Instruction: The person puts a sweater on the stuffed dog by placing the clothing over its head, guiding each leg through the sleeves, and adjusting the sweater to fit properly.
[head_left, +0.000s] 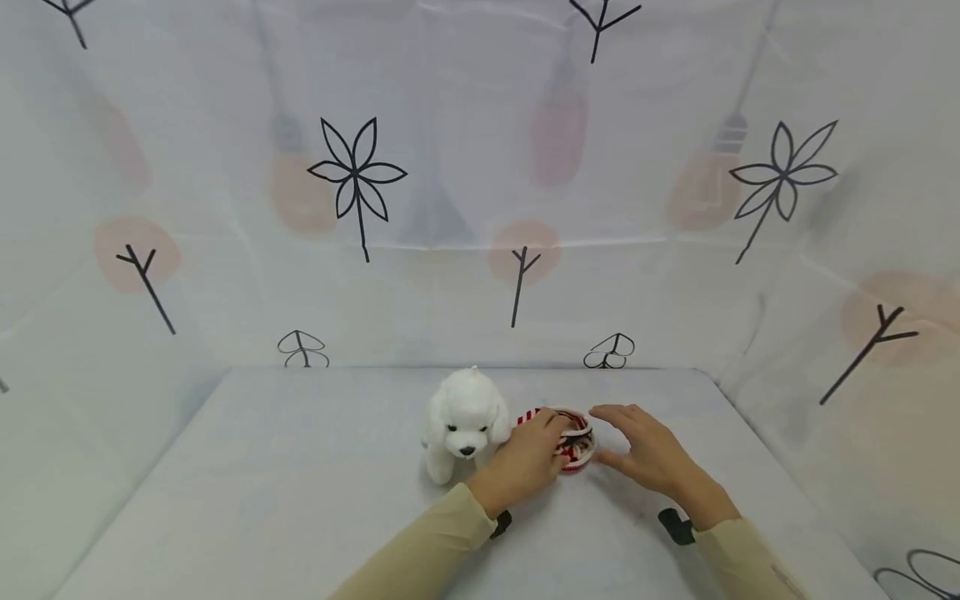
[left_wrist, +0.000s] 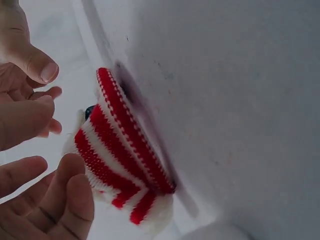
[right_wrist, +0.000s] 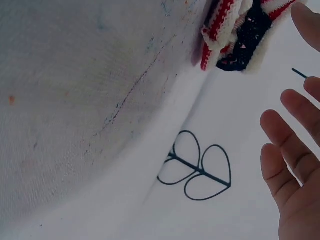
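Note:
A small knitted garment with red and white stripes sits on the table beside a white plush dog. In the left wrist view the garment shows its red ribbed edge lying along the table; the right wrist view shows a dark knitted part of the garment. My left hand is at the garment's left side, its thumb and fingers spread apart; whether the fingertips touch the knit I cannot tell. To the right, my right hand is held with loosely bent, parted fingers, near the garment with nothing in its grasp.
The white table ends at a back edge against a white cloth backdrop printed with leaves and twigs. More cloth hangs at both sides. Dark straps show at the wrists. The plush dog stands close to the left forearm.

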